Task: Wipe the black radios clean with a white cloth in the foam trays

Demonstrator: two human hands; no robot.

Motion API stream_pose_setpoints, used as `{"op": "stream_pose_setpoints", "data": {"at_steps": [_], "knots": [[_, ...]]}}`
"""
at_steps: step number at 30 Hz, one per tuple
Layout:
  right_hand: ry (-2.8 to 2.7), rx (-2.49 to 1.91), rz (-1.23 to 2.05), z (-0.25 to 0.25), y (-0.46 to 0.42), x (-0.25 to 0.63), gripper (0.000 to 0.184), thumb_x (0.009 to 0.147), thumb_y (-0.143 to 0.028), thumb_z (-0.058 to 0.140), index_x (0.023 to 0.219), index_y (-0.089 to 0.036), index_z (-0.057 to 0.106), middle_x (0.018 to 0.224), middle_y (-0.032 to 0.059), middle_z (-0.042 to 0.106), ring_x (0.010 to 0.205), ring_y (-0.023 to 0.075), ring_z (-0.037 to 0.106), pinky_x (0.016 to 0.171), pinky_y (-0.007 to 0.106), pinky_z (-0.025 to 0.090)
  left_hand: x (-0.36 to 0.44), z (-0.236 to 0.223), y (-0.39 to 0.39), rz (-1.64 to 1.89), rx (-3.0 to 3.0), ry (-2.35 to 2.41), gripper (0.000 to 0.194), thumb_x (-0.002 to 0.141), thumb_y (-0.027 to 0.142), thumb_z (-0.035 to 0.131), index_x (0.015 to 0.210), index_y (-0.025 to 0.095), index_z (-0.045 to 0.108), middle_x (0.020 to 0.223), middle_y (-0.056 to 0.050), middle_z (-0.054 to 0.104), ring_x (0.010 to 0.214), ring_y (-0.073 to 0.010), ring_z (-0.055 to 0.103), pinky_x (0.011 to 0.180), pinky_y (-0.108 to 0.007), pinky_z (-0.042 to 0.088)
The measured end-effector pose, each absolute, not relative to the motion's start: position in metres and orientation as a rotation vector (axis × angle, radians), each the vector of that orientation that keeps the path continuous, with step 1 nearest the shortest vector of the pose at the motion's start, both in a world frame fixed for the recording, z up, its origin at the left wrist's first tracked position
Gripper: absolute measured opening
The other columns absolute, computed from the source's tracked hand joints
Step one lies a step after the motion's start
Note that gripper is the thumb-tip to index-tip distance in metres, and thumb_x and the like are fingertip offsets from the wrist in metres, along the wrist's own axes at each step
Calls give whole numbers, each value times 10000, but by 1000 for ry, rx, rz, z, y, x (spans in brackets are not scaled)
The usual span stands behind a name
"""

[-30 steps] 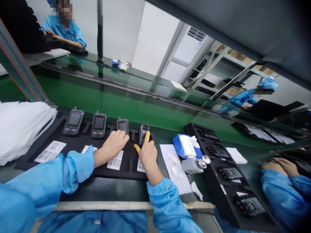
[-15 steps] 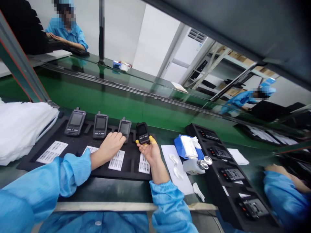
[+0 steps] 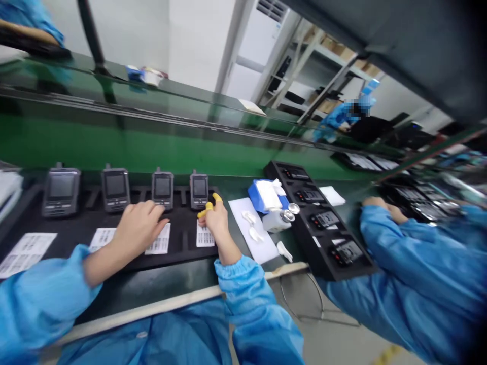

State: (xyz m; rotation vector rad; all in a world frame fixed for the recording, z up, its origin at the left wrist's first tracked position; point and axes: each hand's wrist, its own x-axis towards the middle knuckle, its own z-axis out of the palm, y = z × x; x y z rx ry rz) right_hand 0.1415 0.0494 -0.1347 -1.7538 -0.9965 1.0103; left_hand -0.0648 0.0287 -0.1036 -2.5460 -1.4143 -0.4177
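Four handheld radios with screens and stubby antennas sit in a row in a black foam tray [image 3: 125, 259]; the rightmost radio [image 3: 199, 191] is in its slot. Beside that radio's lower right corner is my right hand [image 3: 216, 219], yellow finger cots on its fingertips, fingers apart; whether it touches the radio I cannot tell. My left hand [image 3: 139, 225] hovers open over the tray, its fingertips near the bottom of the third radio [image 3: 163, 188]. Printed label sheets [image 3: 205, 235] lie in front of the radios, one partly behind my left wrist.
Right of the tray lie a white sheet [image 3: 262, 249] with crumpled white bits, a blue tissue pack [image 3: 258, 197] and a dispenser bottle [image 3: 274, 221]. Beyond stands another black foam tray [image 3: 323, 258] holding several devices. A co-worker's sleeve [image 3: 403, 253] is at the right.
The rightmost radio, held tilted in my right hand before, now sits upright in the tray, and that hand has let go. My left hand has drawn back from the third radio. The view has swung right.
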Motion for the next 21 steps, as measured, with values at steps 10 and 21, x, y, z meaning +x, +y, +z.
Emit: {"op": "stream_pose_setpoints", "data": {"at_steps": [10, 21], "knots": [[-1207, -2222, 476, -118, 19, 269, 153, 816, -192, 579, 934, -132, 656, 1092, 102, 634, 1099, 227, 548, 998, 431, 371, -58, -104, -16, -935, -2810, -1760, 377, 846, 487, 433, 1025, 170, 530, 781, -23, 555, 722, -196, 570, 698, -319, 452], [-1228, -1879, 511, -125, 9, 300, 300, 777, -349, 526, 976, -158, 644, 746, 28, 642, 509, 87, 476, 514, 243, 409, -56, -117, -12, -1006, -2809, -1925, 402, 815, 566, 455, 981, 213, 549, 773, 4, 596, 704, -174, 602, 650, -255, 486]]}}
